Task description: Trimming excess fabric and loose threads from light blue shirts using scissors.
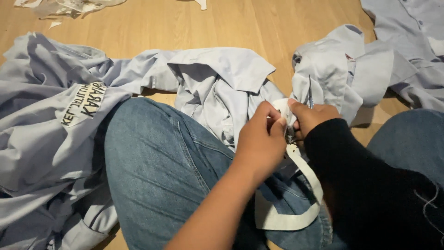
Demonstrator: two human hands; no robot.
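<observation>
My left hand (260,140) pinches the end of a white fabric strip (296,203) that loops down over my jeans-clad lap (166,171). Right beside it, my right hand (311,118), in a black sleeve, is closed around a thin metal tool (310,95) whose tip points upward; it looks like small scissors or a seam ripper. Both hands meet at the strip's upper end, fingers touching the fabric. A pale blue shirt (217,88) lies crumpled just beyond my hands.
More pale blue garments lie on the wooden floor (185,23): a large one with a printed patch at left (46,120), others at right (365,65). White fabric scraps (69,7) sit at the far top left.
</observation>
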